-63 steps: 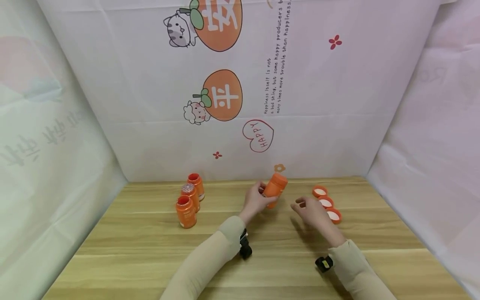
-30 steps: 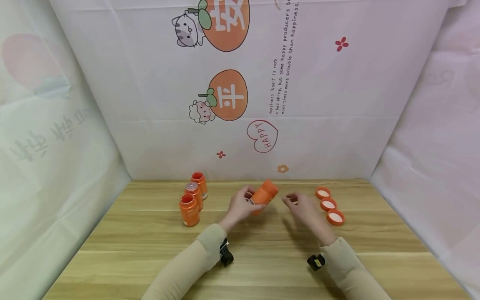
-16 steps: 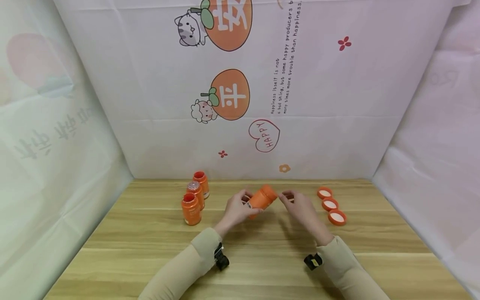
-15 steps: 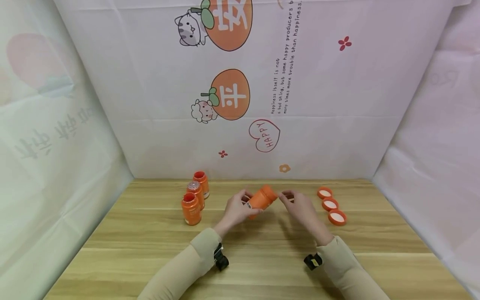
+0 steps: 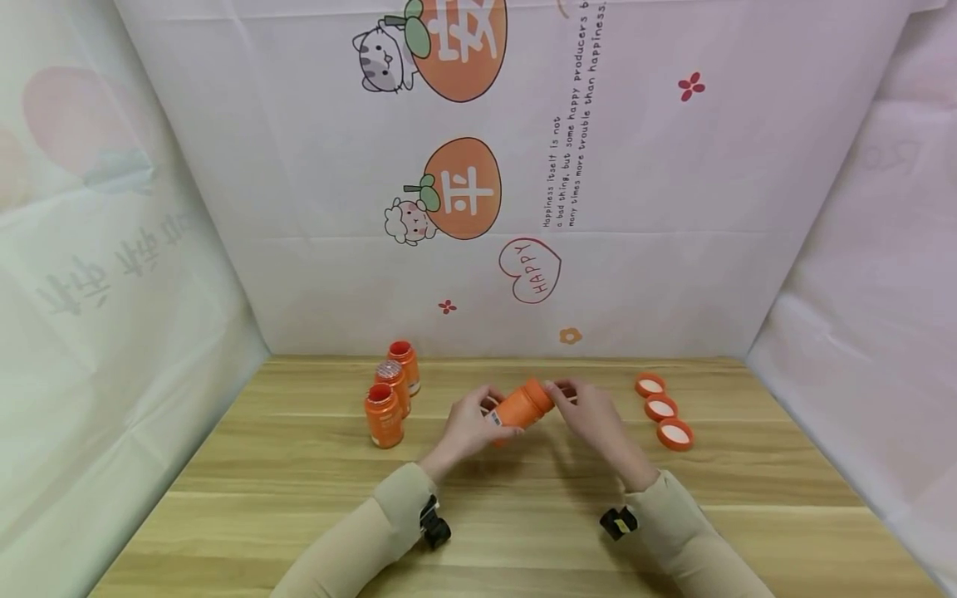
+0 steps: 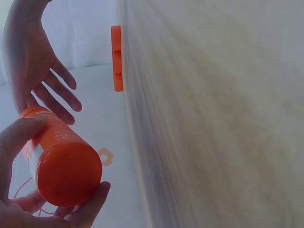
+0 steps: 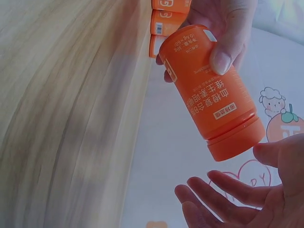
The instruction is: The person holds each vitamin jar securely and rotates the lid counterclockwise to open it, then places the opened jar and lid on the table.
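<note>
My left hand (image 5: pixel 465 432) grips an orange pill bottle (image 5: pixel 516 410) round its body, tilted with its capped end up and to the right. The right wrist view shows the printed label on the bottle (image 7: pixel 209 85) and its ribbed orange cap (image 7: pixel 236 140) screwed on. My right hand (image 5: pixel 596 419) is at the cap end, its thumb tip right at the cap's edge. In the right wrist view the fingers of that right hand (image 7: pixel 237 202) are spread and relaxed below the cap. The left wrist view looks at the bottle's round base (image 6: pixel 69 174).
Three uncapped orange bottles stand in a row on the left: a front one (image 5: pixel 385 422), a middle one with a silvery top (image 5: pixel 390 374) and a back one (image 5: pixel 404 364). Three orange caps (image 5: pixel 676 434) lie upturned on the right of the wooden table (image 5: pixel 516 531). White printed sheets (image 5: pixel 635 274) enclose it.
The left hand has brought the bottle left and tilted it further toward the right hand. The right hand has moved left from beside the loose caps to the bottle's cap.
</note>
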### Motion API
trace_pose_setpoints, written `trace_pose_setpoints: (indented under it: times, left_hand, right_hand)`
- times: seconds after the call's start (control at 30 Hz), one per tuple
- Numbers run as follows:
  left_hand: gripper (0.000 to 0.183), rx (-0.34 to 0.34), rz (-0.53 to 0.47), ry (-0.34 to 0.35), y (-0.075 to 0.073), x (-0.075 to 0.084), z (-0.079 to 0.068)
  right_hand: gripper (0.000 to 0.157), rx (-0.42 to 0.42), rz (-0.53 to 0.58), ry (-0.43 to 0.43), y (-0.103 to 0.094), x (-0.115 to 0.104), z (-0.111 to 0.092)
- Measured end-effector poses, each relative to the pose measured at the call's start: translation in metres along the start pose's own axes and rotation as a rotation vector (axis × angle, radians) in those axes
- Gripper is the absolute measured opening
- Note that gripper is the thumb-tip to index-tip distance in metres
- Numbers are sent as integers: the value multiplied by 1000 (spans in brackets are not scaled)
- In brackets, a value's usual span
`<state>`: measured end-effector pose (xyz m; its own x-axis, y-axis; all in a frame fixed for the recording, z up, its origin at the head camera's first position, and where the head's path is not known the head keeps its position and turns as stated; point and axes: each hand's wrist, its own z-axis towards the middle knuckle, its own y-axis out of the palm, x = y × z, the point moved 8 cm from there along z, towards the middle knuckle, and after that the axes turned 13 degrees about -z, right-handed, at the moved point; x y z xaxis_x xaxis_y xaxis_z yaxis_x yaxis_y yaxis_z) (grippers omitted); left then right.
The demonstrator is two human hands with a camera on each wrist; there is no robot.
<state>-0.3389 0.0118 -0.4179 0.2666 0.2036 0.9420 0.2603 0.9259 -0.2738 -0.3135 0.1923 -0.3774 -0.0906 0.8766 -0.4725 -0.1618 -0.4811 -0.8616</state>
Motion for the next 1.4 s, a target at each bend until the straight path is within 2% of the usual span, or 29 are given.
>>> trace_pose_setpoints:
  times: [0.33,0.8,1.4]
  left_hand:
    - [48,-8,27,-9,-2,4,-10]
    - [49,-14,78,28,-4,7,-19]
    - [49,-40,72,38,-4,13,-30]
  right_hand:
    - [50,5,-3,-11,1,-12,-3]
    - [49,-19,18,-11,8,-23,-6]
    - [39,-31,35,-54,14,-32,-11]
